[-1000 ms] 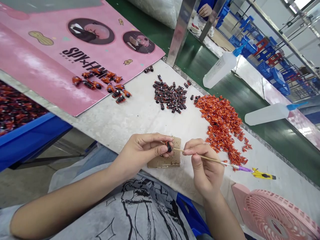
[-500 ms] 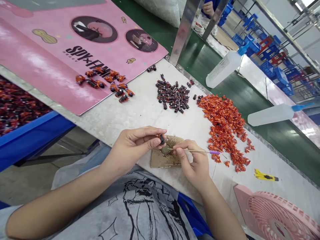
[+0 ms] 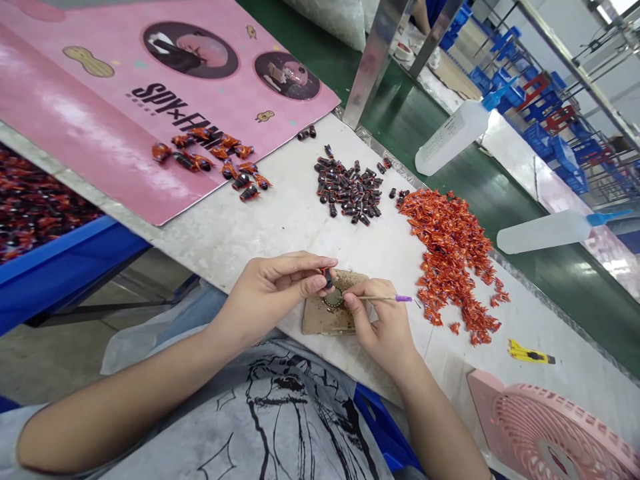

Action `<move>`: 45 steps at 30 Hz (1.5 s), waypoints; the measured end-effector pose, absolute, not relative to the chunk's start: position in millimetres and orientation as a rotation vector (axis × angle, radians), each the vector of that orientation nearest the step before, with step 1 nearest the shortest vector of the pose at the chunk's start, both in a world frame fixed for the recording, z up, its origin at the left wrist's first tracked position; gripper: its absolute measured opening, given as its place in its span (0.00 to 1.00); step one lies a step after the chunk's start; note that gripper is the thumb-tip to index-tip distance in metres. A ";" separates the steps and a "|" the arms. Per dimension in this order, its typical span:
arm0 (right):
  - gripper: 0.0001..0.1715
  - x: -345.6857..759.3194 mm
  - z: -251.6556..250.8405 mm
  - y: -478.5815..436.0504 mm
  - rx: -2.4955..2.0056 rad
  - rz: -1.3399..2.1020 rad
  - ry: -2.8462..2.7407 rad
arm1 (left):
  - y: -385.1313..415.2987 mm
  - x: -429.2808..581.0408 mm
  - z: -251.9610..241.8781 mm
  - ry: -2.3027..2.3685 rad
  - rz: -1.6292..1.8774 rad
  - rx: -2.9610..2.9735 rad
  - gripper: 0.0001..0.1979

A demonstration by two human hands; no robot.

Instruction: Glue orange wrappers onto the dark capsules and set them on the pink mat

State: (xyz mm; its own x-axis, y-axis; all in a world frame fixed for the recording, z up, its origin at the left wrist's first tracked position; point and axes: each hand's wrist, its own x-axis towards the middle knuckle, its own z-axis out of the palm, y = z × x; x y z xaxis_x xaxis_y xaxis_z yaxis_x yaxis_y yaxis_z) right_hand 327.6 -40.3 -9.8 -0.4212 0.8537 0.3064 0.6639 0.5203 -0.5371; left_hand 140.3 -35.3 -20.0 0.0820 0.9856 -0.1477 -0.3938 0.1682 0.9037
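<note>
Your left hand [image 3: 280, 288] pinches the black piece [image 3: 328, 278], now clear of the stick [image 3: 369, 297] your right hand [image 3: 383, 327] pinches over cardboard [image 3: 320, 322]; contact seems paused.

Pale worktop [image 3: 235, 233]: cardboard [image 3: 320, 321], dark parts [image 3: 347, 191], orange parts [image 3: 450, 230], yellow cutter [image 3: 530, 352].
</note>
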 end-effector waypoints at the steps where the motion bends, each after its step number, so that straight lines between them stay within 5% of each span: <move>1: 0.11 327.8 -9.7 -40.3 -1.240 0.460 -2.215 | -35.3 140.3 -20.7 0.941 1.219 0.818 0.10; 13: 0.10 325.3 8.4 -49.4 -1.171 0.804 -1.484 | -36.0 144.7 -15.7 0.934 1.145 0.968 0.09; 29: 0.11 324.7 7.2 -49.0 -1.082 0.850 -1.452 | -39.6 151.4 -18.2 0.932 1.087 1.029 0.08; 39: 0.14 384.7 27.4 -16.4 -1.181 0.179 -1.302 | -39.7 144.7 -11.5 0.983 1.050 0.899 0.08; 45: 0.07 429.0 -8.7 11.9 -1.799 -0.053 -1.693 | -40.4 145.1 -12.7 0.969 1.061 0.869 0.09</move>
